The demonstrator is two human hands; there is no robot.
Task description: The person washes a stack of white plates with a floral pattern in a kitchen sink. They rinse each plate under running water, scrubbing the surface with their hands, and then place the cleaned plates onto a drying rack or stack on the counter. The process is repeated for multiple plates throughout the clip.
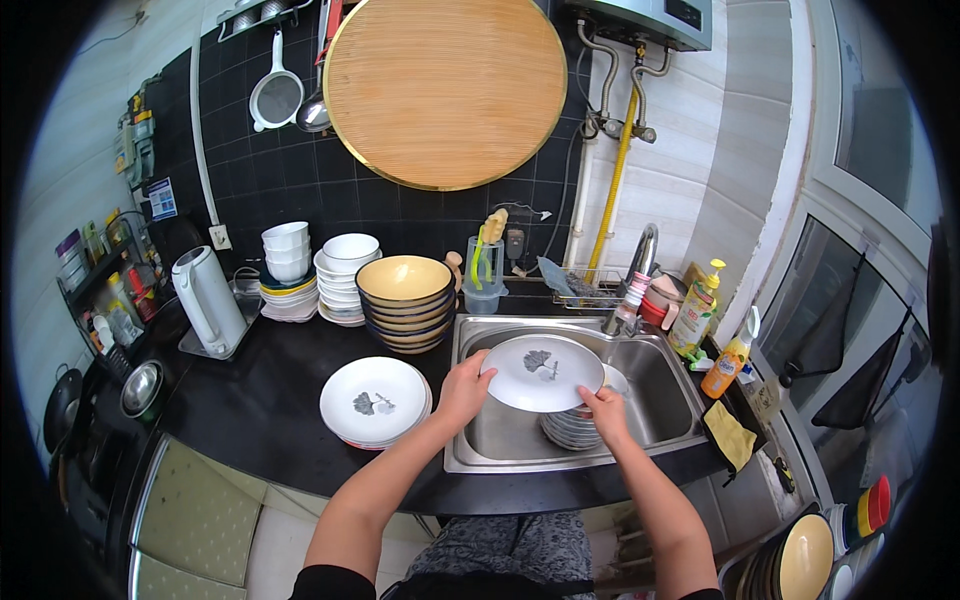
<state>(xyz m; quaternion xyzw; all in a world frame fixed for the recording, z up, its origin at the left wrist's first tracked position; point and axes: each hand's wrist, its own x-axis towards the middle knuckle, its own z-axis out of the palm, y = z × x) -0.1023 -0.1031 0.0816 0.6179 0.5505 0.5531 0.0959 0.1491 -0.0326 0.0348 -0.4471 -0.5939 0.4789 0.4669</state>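
A white plate with a grey leaf print (514, 382) is held over the sink between both hands. My left hand (466, 384) grips its left rim, and my right hand (604, 412) has hold of its lower right rim. Beneath it, a stack of dishes (570, 431) stands in the stainless steel sink (510, 442), partly hidden by the plate. The chrome faucet (643, 255) rises behind the sink's right part. Left of the sink, on the black countertop (255, 405), lies a stack of similar leaf-print plates (367, 412).
Yellow bowls (405, 281), white bowls and plates (349, 259), and an electric kettle (210, 300) stand along the back. A dish soap bottle (694, 311), an orange spray bottle (727, 364) and a yellow cloth (729, 435) are at right. More bowls (806, 555) sit low at right.
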